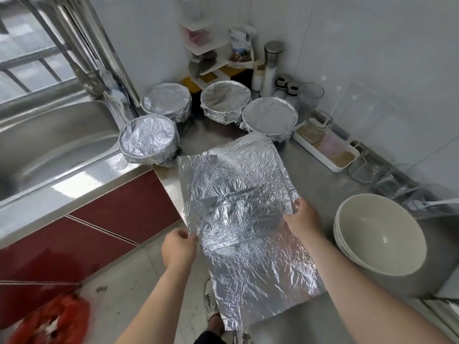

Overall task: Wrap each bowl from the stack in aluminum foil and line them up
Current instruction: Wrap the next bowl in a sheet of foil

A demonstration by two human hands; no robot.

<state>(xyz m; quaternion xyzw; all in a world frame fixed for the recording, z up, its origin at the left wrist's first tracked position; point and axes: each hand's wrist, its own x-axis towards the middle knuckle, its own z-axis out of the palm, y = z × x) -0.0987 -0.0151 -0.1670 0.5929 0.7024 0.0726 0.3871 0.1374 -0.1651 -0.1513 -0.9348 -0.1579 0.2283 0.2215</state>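
A large crinkled sheet of aluminum foil [238,214] hangs in the air over the front of the steel counter [313,170]. My left hand [178,248] pinches its left edge and my right hand [304,218] pinches its right edge. To the right stands a stack of bare white bowls [380,234]. Several foil-wrapped bowls sit at the back of the counter: one near the sink [148,140], one behind it [166,100], one in the middle [225,100], and one to the right [269,118].
A steel sink [44,150] with a tap lies on the left. A white tray [325,150], glass containers, bottles and a small corner shelf [206,53] line the back and right wall. Red cabinet fronts and a red bag [49,321] are below left.
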